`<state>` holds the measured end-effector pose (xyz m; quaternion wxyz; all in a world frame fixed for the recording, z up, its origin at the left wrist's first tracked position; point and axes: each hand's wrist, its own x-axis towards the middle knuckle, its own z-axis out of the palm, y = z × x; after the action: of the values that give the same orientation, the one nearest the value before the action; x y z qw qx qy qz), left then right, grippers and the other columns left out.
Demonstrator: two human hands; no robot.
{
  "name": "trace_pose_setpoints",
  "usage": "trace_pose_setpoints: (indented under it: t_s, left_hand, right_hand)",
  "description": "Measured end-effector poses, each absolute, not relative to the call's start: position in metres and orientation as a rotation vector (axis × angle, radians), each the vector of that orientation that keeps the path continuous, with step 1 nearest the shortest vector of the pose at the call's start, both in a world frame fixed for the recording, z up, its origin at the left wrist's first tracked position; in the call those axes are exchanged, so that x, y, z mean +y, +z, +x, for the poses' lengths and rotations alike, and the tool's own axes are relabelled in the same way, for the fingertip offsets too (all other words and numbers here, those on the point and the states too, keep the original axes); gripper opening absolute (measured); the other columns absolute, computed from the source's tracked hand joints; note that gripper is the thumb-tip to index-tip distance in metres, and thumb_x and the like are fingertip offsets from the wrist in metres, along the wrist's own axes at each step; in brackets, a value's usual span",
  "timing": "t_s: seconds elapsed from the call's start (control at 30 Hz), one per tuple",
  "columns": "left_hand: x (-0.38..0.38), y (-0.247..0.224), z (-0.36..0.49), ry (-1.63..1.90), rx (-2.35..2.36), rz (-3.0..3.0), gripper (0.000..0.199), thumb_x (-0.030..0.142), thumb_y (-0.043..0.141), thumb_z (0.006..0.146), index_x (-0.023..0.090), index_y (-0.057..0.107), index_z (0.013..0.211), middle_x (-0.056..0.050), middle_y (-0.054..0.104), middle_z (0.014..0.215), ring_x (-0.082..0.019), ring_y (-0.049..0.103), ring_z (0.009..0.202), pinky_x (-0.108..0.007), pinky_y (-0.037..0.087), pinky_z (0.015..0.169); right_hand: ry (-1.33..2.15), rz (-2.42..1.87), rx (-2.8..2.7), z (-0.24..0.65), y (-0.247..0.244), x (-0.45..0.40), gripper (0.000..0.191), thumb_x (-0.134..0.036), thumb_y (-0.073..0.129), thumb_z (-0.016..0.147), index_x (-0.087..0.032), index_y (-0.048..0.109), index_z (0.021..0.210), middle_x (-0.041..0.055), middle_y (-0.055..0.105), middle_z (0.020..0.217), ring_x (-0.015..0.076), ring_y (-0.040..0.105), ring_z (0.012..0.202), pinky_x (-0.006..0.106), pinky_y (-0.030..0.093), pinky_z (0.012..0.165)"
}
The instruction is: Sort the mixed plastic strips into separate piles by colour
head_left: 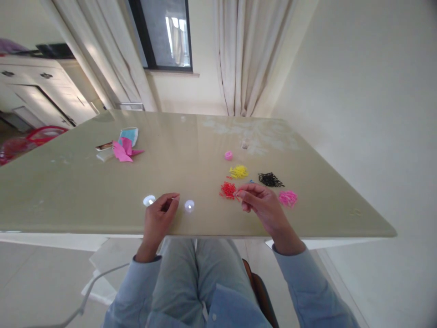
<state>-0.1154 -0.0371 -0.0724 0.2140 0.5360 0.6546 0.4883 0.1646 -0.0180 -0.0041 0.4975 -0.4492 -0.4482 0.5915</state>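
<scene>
My right hand (261, 202) is over the table at the right edge of a pile of small red pieces (227, 190). Its thumb and forefinger are pinched on what looks like one small red piece. Behind its knuckles a bit of blue (251, 181) shows, mostly hidden. My left hand (162, 210) rests near the table's front edge, fingers curled and fingertips pressed together; what they hold, if anything, is too small to name. Around the right hand lie piles of small yellow pieces (238, 171), black pieces (270, 179) and pink pieces (288, 198).
Beyond the yellow pile are a small pink round object (228, 156) and a small clear object (245, 144). At the far left of the glossy table (191, 159) lie pink folded paper (124, 150) and a blue face mask (129, 135). A wall (382, 114) stands along the right.
</scene>
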Motion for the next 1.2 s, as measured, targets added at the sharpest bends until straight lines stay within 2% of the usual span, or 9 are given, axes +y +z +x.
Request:
trace_pose_setpoints:
  t_s: [0.13,0.3,0.5,0.7,0.97,1.2]
  left_hand:
    - [-0.037,-0.069,-0.114,1.344,1.842,1.482,0.036,0.047,0.061,0.079,0.016,0.074,0.092,0.0,0.068,0.066,-0.012,0.057,0.057,-0.022,0.046,0.056]
    - [-0.037,-0.068,-0.113,1.309,1.86,1.488,0.037,0.048,0.06,0.08,0.016,0.074,0.093,-0.001,0.069,0.068,-0.013,0.059,0.06,-0.022,0.047,0.059]
    - [-0.037,-0.07,-0.114,1.313,1.857,1.478,0.037,0.048,0.06,0.08,0.016,0.074,0.093,-0.001,0.069,0.068,-0.013,0.059,0.061,-0.022,0.047,0.059]
    - [-0.036,-0.071,-0.115,1.309,1.847,1.491,0.037,0.048,0.06,0.081,0.016,0.074,0.093,-0.002,0.07,0.07,-0.013,0.06,0.062,-0.022,0.047,0.059]
    - [-0.038,-0.068,-0.115,1.317,1.841,1.466,0.039,0.05,0.06,0.08,0.016,0.074,0.094,-0.002,0.071,0.072,-0.014,0.062,0.062,-0.023,0.049,0.059]
    - [-0.036,-0.071,-0.118,1.299,1.829,1.504,0.038,0.053,0.062,0.077,0.019,0.075,0.09,-0.002,0.075,0.075,-0.018,0.068,0.065,-0.024,0.053,0.059]
  right_hand:
    - [1.183,-1.212,-1.214,0.177,-0.015,-0.01,0.025,-0.039,0.081,0.07,-0.019,0.074,0.082,-0.0003,0.066,0.059,0.011,0.055,0.05,0.023,0.041,0.048]
    - [0.724,-1.388,-1.546,0.186,-0.023,0.002,0.02,-0.039,0.067,0.08,-0.02,0.074,0.083,0.0043,0.072,0.074,0.0159,0.059,0.059,0.028,0.047,0.057]
    - [0.332,-1.452,-1.935,0.178,-0.028,0.018,0.016,-0.025,0.058,0.085,-0.02,0.074,0.083,0.0068,0.074,0.086,0.0183,0.062,0.074,0.03,0.047,0.074]
    - [0.215,-1.539,-2.096,0.168,-0.037,0.027,0.02,-0.017,0.055,0.088,-0.019,0.075,0.091,0.0084,0.075,0.096,0.0194,0.065,0.087,0.03,0.046,0.083]
    - [0.285,-1.47,-2.024,0.17,-0.033,0.015,0.026,-0.014,0.051,0.09,-0.019,0.074,0.099,0.0099,0.074,0.103,0.0208,0.066,0.097,0.033,0.047,0.091]
    - [0.343,-1.383,-1.892,0.166,-0.049,-0.024,0.025,-0.015,0.05,0.088,-0.021,0.073,0.096,0.0082,0.072,0.091,0.0205,0.065,0.085,0.032,0.051,0.079]
